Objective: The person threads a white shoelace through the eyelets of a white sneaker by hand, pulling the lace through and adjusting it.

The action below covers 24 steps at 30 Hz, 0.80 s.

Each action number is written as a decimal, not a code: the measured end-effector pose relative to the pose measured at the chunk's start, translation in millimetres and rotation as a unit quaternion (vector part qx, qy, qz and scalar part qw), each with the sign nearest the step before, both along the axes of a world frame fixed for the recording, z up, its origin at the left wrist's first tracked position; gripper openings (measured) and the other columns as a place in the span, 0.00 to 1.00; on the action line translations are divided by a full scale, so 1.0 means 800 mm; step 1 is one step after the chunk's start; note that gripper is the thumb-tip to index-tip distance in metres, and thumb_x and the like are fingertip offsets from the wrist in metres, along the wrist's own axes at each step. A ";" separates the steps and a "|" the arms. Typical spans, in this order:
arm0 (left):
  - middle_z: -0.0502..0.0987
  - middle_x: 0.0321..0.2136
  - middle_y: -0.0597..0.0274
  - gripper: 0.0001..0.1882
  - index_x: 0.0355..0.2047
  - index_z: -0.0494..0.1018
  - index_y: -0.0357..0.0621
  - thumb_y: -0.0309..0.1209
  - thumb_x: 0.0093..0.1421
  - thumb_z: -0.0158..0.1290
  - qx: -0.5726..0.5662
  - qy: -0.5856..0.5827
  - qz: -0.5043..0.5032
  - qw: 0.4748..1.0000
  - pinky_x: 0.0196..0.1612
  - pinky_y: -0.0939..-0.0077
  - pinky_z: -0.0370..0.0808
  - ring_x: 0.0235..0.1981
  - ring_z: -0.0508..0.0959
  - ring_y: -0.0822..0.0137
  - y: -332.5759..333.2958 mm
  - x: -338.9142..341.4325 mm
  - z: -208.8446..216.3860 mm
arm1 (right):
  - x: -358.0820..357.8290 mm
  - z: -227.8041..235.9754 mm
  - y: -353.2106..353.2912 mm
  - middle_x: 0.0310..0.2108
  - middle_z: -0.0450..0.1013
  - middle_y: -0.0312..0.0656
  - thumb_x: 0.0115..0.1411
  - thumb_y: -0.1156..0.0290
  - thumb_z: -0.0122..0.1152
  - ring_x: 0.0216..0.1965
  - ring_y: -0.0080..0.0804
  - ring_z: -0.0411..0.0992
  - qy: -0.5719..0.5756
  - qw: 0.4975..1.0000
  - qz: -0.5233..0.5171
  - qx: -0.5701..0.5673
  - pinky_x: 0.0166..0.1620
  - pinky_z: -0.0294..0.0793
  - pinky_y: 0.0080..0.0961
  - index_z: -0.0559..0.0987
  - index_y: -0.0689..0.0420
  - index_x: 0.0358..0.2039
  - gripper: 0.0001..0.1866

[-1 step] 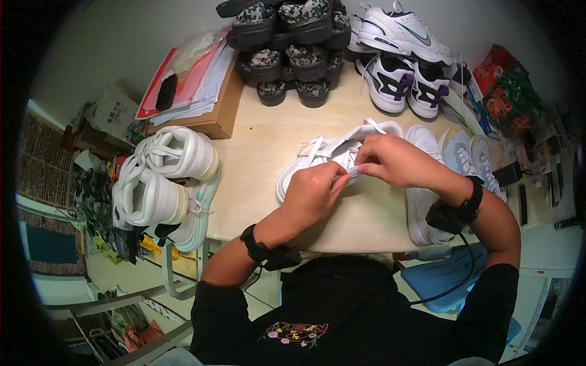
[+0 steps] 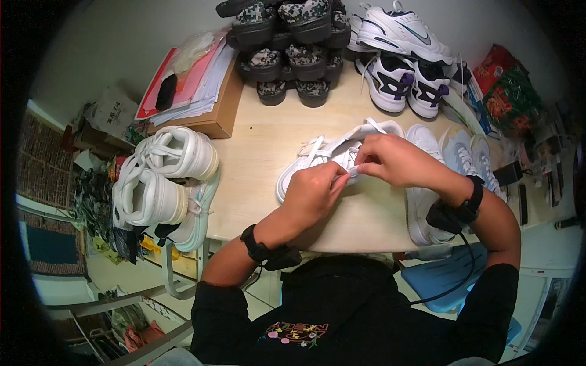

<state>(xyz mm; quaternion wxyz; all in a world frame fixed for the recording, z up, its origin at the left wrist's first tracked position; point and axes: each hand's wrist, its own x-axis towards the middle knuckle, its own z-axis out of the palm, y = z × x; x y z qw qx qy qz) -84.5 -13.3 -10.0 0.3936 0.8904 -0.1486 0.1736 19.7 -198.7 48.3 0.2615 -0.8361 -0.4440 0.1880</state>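
A white sneaker (image 2: 298, 174) lies on the light wooden table in front of me, its toe to the left and its heel to the far right. At its near side, both my hands are close together with fingertips pinched. Between them shows a short stretch of white shoelace (image 2: 353, 172). My left hand (image 2: 314, 190) grips it from the left, thumb and forefinger pressed together. Coming from the right, my right hand (image 2: 390, 160) pinches the same lace and covers part of the shoe's opening. The exact lace end is hidden by my fingers.
White sneakers (image 2: 155, 198) are piled at the table's left edge. More pale shoes (image 2: 421, 210) stand to the right. Camouflage-patterned black footwear (image 2: 287, 55) and stacked white sneakers (image 2: 400, 36) are at the back. Papers (image 2: 201, 85) lie on a cardboard box (image 2: 223, 116) at the back left.
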 end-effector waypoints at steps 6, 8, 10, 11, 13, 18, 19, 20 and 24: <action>0.75 0.17 0.56 0.07 0.27 0.74 0.41 0.28 0.54 0.62 0.032 -0.081 0.017 0.996 0.21 0.70 0.72 0.18 0.77 0.61 -0.010 0.001 -0.012 | -0.001 -0.004 -0.001 0.29 0.75 0.52 0.54 0.71 0.63 0.34 0.48 0.74 -0.007 1.000 -0.001 0.018 0.39 0.72 0.37 0.80 0.64 0.32 0.09; 0.74 0.17 0.58 0.08 0.25 0.73 0.41 0.28 0.53 0.62 0.113 -0.160 0.007 0.981 0.20 0.69 0.72 0.17 0.76 0.61 -0.012 0.004 -0.026 | -0.001 -0.005 -0.002 0.30 0.74 0.50 0.55 0.71 0.63 0.33 0.45 0.74 -0.011 1.000 0.012 0.014 0.38 0.72 0.35 0.80 0.63 0.32 0.08; 0.69 0.17 0.60 0.10 0.22 0.66 0.45 0.28 0.56 0.56 0.128 -0.173 0.018 0.976 0.19 0.68 0.69 0.18 0.73 0.62 -0.014 0.007 -0.031 | 0.000 -0.006 -0.003 0.31 0.74 0.47 0.56 0.71 0.64 0.33 0.43 0.73 -0.014 1.000 0.023 0.010 0.37 0.72 0.33 0.79 0.62 0.33 0.08; 0.72 0.18 0.59 0.09 0.24 0.69 0.43 0.29 0.54 0.59 0.112 -0.155 0.013 0.981 0.20 0.68 0.71 0.18 0.75 0.61 -0.013 0.008 -0.030 | 0.001 -0.006 -0.004 0.31 0.74 0.47 0.56 0.71 0.63 0.32 0.42 0.73 -0.002 1.000 0.011 0.001 0.37 0.72 0.33 0.79 0.62 0.33 0.08; 0.75 0.19 0.58 0.10 0.25 0.72 0.42 0.30 0.53 0.63 0.095 -0.138 0.007 0.986 0.21 0.68 0.72 0.19 0.76 0.59 -0.012 0.008 -0.026 | 0.008 -0.003 -0.003 0.30 0.75 0.47 0.56 0.71 0.63 0.32 0.41 0.73 0.010 1.000 -0.002 -0.009 0.37 0.72 0.33 0.79 0.62 0.34 0.09; 0.75 0.22 0.57 0.11 0.30 0.72 0.44 0.35 0.55 0.62 0.050 -0.074 0.000 0.996 0.26 0.66 0.73 0.23 0.77 0.58 -0.007 0.010 -0.015 | 0.035 -0.005 0.008 0.33 0.78 0.48 0.57 0.71 0.61 0.34 0.38 0.76 0.086 0.991 0.099 -0.006 0.38 0.73 0.34 0.81 0.58 0.38 0.10; 0.75 0.22 0.57 0.11 0.30 0.72 0.44 0.35 0.55 0.62 0.051 -0.074 0.001 0.996 0.26 0.66 0.73 0.23 0.77 0.58 -0.006 0.013 -0.014 | 0.034 -0.001 0.015 0.31 0.79 0.46 0.57 0.74 0.61 0.32 0.40 0.76 0.086 0.988 0.108 -0.072 0.38 0.73 0.31 0.81 0.57 0.41 0.11; 0.75 0.23 0.58 0.11 0.31 0.73 0.44 0.35 0.55 0.62 0.083 -0.084 0.000 0.993 0.26 0.66 0.73 0.24 0.77 0.58 -0.006 0.015 -0.015 | 0.036 -0.003 0.017 0.31 0.79 0.46 0.57 0.74 0.61 0.32 0.40 0.76 0.085 0.988 0.110 -0.072 0.38 0.73 0.31 0.81 0.57 0.41 0.11; 0.74 0.24 0.58 0.12 0.32 0.73 0.45 0.36 0.54 0.63 0.107 -0.083 0.004 0.991 0.26 0.65 0.72 0.25 0.76 0.57 -0.006 0.017 -0.017 | 0.046 -0.009 0.018 0.32 0.78 0.47 0.56 0.72 0.62 0.32 0.44 0.74 0.070 0.980 0.163 -0.086 0.38 0.73 0.33 0.81 0.57 0.40 0.11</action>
